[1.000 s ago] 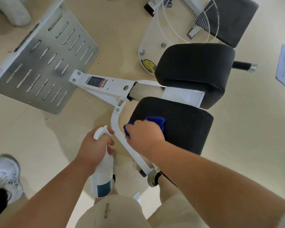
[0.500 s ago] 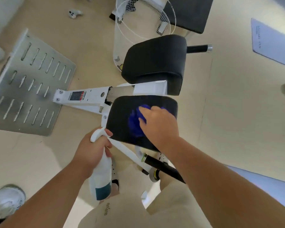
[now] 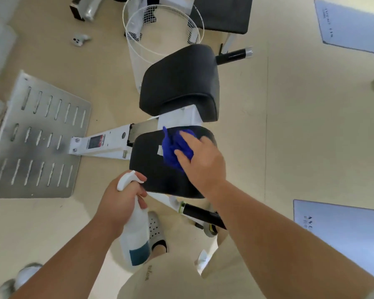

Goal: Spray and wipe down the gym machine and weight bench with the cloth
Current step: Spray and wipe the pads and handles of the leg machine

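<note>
The cloth is being pressed onto the near pad by the flat-fingered right hand; beside that pad, the spray bottle is being gripped by the left hand.

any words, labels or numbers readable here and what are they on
Red and black sticker on the white frame: too blurred to read.
Print on the far grey mat: too small to read.
Print on the near grey mat: blurred.
Script on the shorts: unreadable.

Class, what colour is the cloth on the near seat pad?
The cloth is deep blue, clearest in the head view.
</note>
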